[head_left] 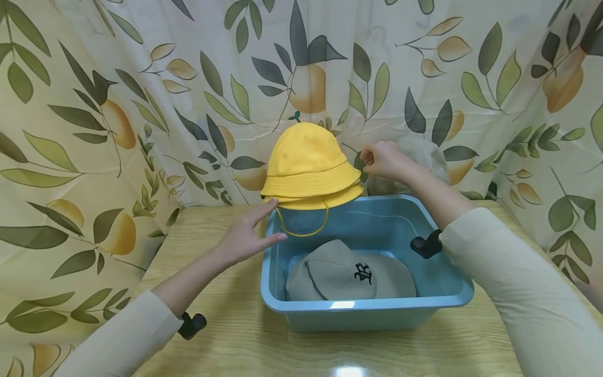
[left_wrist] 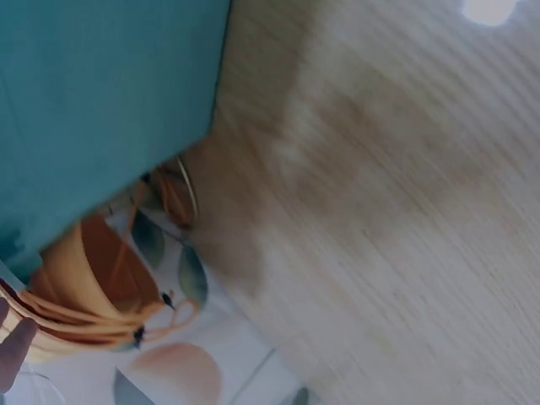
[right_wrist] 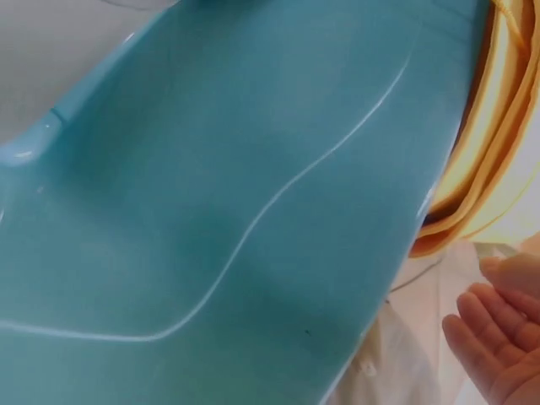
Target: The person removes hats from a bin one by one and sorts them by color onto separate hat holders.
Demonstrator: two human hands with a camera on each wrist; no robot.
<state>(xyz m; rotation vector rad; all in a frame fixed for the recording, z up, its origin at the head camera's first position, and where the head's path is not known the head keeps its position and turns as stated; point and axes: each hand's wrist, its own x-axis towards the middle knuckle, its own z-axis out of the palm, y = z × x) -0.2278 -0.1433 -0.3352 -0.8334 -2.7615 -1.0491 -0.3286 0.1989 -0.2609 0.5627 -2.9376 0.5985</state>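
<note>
Stacked yellow bucket hats (head_left: 306,157), with a green sprout on top and a yellow cord hanging below, stand at the far left rim of a blue tub (head_left: 424,302). My left hand (head_left: 249,230) is at their left side, fingertips at the brim and thumb spread away. In the left wrist view, fingertips (left_wrist: 15,353) show beside the layered brims (left_wrist: 84,325). To the right of the hats is my right hand (head_left: 388,161), raised above the far rim. Its fingers are loosely bent with nothing in them, as the right wrist view shows.
Inside the tub lies a grey cap (head_left: 325,269) with black embroidered lettering. Behind the tub, partly hidden by my right forearm, is a pale, crumpled item (head_left: 424,154). The tub stands on a wooden table (head_left: 226,314), with a leaf-patterned curtain (head_left: 198,104) behind.
</note>
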